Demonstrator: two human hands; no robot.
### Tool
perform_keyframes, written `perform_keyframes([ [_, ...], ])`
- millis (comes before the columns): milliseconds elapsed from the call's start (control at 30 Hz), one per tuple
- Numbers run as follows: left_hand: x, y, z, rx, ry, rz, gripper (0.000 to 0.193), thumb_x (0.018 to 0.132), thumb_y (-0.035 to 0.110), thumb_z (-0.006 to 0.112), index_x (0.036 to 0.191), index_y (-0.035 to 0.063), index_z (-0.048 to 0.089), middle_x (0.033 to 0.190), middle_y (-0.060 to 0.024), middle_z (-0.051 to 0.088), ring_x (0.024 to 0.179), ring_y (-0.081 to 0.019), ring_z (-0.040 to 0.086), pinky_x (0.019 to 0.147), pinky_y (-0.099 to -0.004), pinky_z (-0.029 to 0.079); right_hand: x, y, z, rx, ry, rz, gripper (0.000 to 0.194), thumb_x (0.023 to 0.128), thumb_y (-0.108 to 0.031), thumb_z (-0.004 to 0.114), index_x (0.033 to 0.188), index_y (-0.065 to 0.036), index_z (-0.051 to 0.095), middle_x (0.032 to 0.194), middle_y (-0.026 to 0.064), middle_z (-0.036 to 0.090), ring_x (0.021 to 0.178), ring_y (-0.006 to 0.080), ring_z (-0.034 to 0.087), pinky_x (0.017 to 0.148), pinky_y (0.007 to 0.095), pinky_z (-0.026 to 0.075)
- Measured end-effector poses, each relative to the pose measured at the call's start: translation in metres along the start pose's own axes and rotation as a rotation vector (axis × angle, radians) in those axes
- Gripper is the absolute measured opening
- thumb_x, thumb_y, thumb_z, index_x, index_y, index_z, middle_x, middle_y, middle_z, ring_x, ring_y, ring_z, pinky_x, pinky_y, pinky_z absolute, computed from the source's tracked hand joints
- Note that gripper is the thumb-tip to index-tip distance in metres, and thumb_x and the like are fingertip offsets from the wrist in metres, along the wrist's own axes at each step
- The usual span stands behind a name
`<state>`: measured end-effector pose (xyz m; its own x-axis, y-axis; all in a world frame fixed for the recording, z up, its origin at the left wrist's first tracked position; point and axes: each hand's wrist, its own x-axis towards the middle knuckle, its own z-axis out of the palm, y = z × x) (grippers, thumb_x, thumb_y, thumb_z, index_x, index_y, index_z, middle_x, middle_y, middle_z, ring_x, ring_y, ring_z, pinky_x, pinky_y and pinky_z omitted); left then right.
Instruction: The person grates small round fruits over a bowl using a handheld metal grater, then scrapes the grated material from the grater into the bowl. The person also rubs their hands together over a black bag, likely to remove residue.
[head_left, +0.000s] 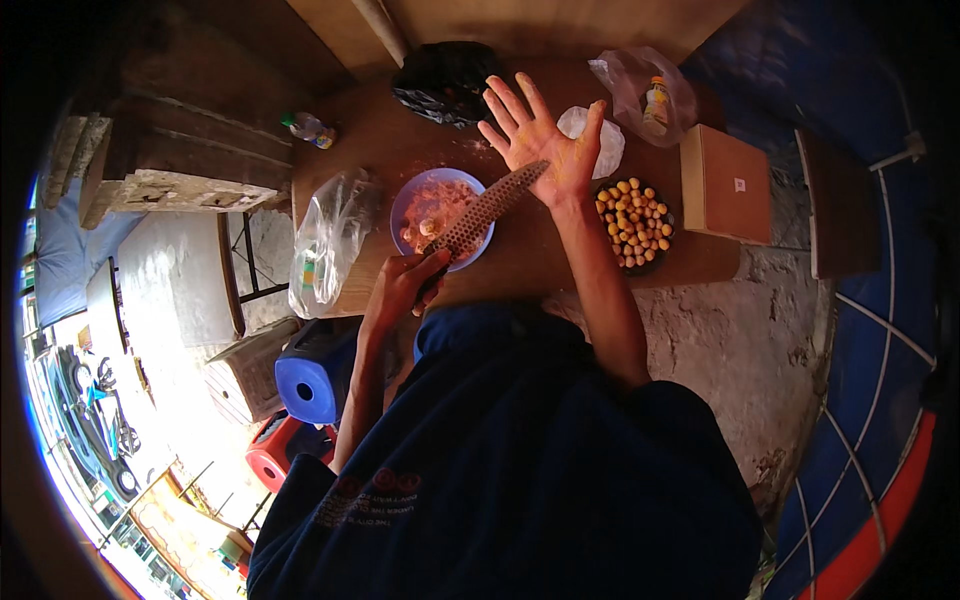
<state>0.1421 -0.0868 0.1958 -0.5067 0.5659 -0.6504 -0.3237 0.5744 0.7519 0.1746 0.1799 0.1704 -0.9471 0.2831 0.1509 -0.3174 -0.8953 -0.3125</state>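
My left hand grips the dark handle of a long knife, whose blade has a pattern of holes or dimples. The blade slants up to the right across a lavender bowl, with its tip over or against my right palm. My right hand is palm up, fingers spread, smeared with pale, doughy residue. In the bowl lie a pinkish crumbly mixture and a pale lump. Right of my right wrist, a dark dish holds several small round yellowish-brown balls.
On the wooden table are a black plastic bag, a small bottle, a clear bag, a whitish bag, a bagged yellow bottle and a cardboard box. Blue and red plastic stools stand lower left.
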Motion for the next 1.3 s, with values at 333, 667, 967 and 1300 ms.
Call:
perform_keyframes([
  [333, -0.022, 0.003, 0.022, -0.118, 0.212, 0.032, 0.047, 0.092, 0.044, 0.06, 0.066, 0.0043, 0.059, 0.052, -0.0009, 0.051, 0.042, -0.0082, 0.045, 0.039, -0.0243, 0.031, -0.025, 0.008, 0.02, -0.015, 0.102, -0.017, 0.118, 0.071, -0.088, 0.042, 0.151, -0.006, 0.015, 0.157, 0.0204, 0.015, 0.147, 0.0315, 0.011, 0.118, 0.0493, 0.007],
  [667, -0.039, 0.013, 0.001, 0.055, -0.015, 0.003, 0.045, 0.091, 0.041, 0.062, 0.064, 0.0054, 0.06, 0.051, 0.0019, 0.049, 0.044, -0.0054, 0.043, 0.041, -0.024, 0.028, -0.028, 0.008, 0.024, 0.003, 0.014, 0.014, 0.117, 0.071, -0.09, 0.038, 0.15, -0.006, 0.019, 0.156, 0.0227, 0.011, 0.147, 0.0339, 0.004, 0.117, 0.0524, 0.0],
  [967, -0.05, 0.025, -0.004, 0.109, -0.098, -0.023, 0.047, 0.091, 0.043, 0.061, 0.064, 0.005, 0.06, 0.049, 0.0016, 0.047, 0.043, -0.0057, 0.042, 0.041, -0.0237, 0.029, -0.026, 0.001, 0.028, 0.097, -0.018, 0.002, 0.119, 0.069, -0.091, 0.038, 0.15, -0.005, 0.019, 0.157, 0.0238, 0.009, 0.147, 0.0351, 0.002, 0.117, 0.0539, -0.001],
  [1300, -0.052, 0.026, -0.011, 0.18, 0.035, 0.041, 0.047, 0.09, 0.042, 0.063, 0.063, 0.0042, 0.061, 0.048, 0.0018, 0.047, 0.041, -0.0057, 0.041, 0.04, -0.0245, 0.028, -0.034, 0.009, 0.036, 0.036, -0.034, 0.104, 0.13, 0.064, -0.097, 0.028, 0.153, -0.006, 0.0, 0.158, 0.0218, 0.005, 0.147, 0.0327, 0.002, 0.116, 0.052, -0.004],
])
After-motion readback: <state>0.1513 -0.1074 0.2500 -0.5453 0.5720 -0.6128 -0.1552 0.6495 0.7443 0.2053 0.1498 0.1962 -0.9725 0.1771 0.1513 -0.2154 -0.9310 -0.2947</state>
